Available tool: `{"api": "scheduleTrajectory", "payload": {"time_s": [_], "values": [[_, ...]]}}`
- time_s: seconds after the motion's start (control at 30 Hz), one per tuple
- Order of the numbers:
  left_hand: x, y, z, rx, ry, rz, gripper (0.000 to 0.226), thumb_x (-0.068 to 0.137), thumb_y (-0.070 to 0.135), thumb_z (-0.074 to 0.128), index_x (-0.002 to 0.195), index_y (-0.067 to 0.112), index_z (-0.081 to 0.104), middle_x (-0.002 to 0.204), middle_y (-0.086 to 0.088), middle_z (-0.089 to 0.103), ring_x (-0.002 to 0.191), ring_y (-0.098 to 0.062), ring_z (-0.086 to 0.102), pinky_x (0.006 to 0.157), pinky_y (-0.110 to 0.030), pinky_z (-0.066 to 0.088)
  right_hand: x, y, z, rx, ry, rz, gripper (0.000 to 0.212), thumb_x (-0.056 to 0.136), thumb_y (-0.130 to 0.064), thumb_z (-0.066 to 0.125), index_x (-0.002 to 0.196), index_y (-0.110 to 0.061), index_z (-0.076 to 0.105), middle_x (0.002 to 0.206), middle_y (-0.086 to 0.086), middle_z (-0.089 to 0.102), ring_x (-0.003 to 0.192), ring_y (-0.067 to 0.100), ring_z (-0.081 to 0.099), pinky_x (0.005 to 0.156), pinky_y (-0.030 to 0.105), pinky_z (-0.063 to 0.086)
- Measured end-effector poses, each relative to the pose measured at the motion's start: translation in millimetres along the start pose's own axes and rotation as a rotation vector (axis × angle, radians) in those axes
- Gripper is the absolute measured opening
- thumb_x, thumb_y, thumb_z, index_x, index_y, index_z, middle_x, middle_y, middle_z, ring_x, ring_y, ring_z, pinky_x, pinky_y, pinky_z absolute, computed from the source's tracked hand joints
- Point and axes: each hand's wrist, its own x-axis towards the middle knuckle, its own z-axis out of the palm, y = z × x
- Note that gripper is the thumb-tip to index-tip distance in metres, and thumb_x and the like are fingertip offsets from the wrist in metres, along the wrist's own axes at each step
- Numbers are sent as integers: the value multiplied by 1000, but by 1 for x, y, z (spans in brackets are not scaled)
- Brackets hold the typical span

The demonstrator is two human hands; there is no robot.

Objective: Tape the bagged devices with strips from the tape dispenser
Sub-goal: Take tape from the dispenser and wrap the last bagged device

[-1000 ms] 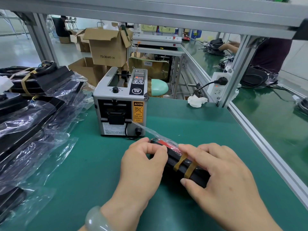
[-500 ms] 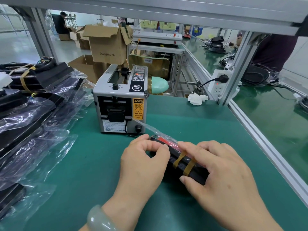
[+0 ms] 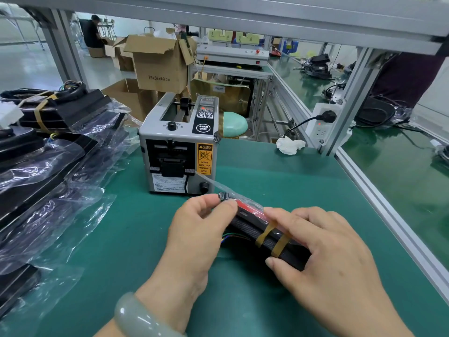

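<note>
The green table (image 3: 279, 186) is filling most of the view. On its left side a pile (image 3: 56, 171) of black devices in clear bags is lying, some of them overlapping. The dispenser (image 3: 178, 144) is standing upright at the far middle of the table, with its outlet facing the person. Just near of it, and a little to the right, the two hands are holding one device (image 3: 245, 228) on the table. The right hand (image 3: 325, 251) is lying over the device's near right part, its fingers curled over the top and the thumb pressing on the near edge, so it is gripping the device. The left hand (image 3: 194, 234) is at the far left end, with its thumb and forefinger pinching the bag (image 3: 211, 182) against the device there. The bag's loose end is reaching toward the dispenser's front. Two yellow bands (image 3: 279, 244) are going around the device, beside the right fingers. A pale bracelet (image 3: 136, 317) is sitting on the left wrist. A crumpled tissue (image 3: 290, 145) is lying far right, near the frame post.
</note>
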Motion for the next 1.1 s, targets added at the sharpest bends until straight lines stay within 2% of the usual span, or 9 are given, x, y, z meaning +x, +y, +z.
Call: {"api": "scheduleTrajectory", "payload": {"time_s": [0.03,0.13,0.2,0.27,0.37,0.47,0.67,0.87,1.1], "values": [[-1,1,-2,-9,23,10,8,85,21,67,89,15,67,72,13,69,60,8,58,60,-15,47,0,0,0,2,-6,2,70,48,-38,85,116,-43,64,88,-18,57,74,17,53,67,11,33],[-6,1,-9,36,-17,71,32,84,32,68,70,4,62,70,11,61,64,-3,50,68,-19,45,-1,0,0,13,-4,5,69,49,-39,82,115,-45,63,88,-19,57,75,16,53,70,9,32],[-11,3,-8,97,-74,75,32,79,37,69,64,9,64,84,17,62,78,-1,52,81,-29,42,0,0,-1,10,-6,5,71,48,-37,85,115,-44,64,88,-18,58,75,17,53,71,9,32],[-12,4,-7,184,-64,82,23,80,34,65,69,15,73,107,20,65,104,8,55,100,-37,42,-1,0,-1,1,-18,4,74,46,-35,89,116,-42,64,88,-17,58,74,17,54,72,8,31],[-13,5,-3,259,-43,110,21,83,31,65,70,19,76,123,10,62,116,12,46,108,-40,38,-1,-1,-1,8,-30,4,76,45,-32,91,116,-42,65,87,-16,59,74,17,53,71,9,31],[-13,3,-1,277,-45,123,24,85,27,65,66,16,75,124,6,62,119,9,46,107,-28,33,-1,-1,-1,16,-26,-2,74,47,-33,89,116,-42,65,87,-16,58,73,18,53,70,10,32],[-10,-1,2,300,-15,145,24,87,26,65,66,17,74,124,8,60,116,6,48,106,-27,33,-1,-2,-1,15,6,6,65,50,-42,73,115,-41,65,87,-16,58,74,17,53,71,9,31],[-9,-6,3,317,14,161,26,86,27,66,62,18,72,123,13,56,107,17,45,93,-19,29,-1,-1,-1,-4,10,7,65,52,-44,70,116,-43,63,88,-17,58,75,17,53,72,8,30],[-6,-9,4,285,15,164,26,84,26,67,60,18,72,122,10,59,108,18,45,86,-12,31,-1,-2,-1,-1,-14,-5,71,49,-36,86,117,-41,64,88,-15,59,75,19,53,65,15,35]]}}
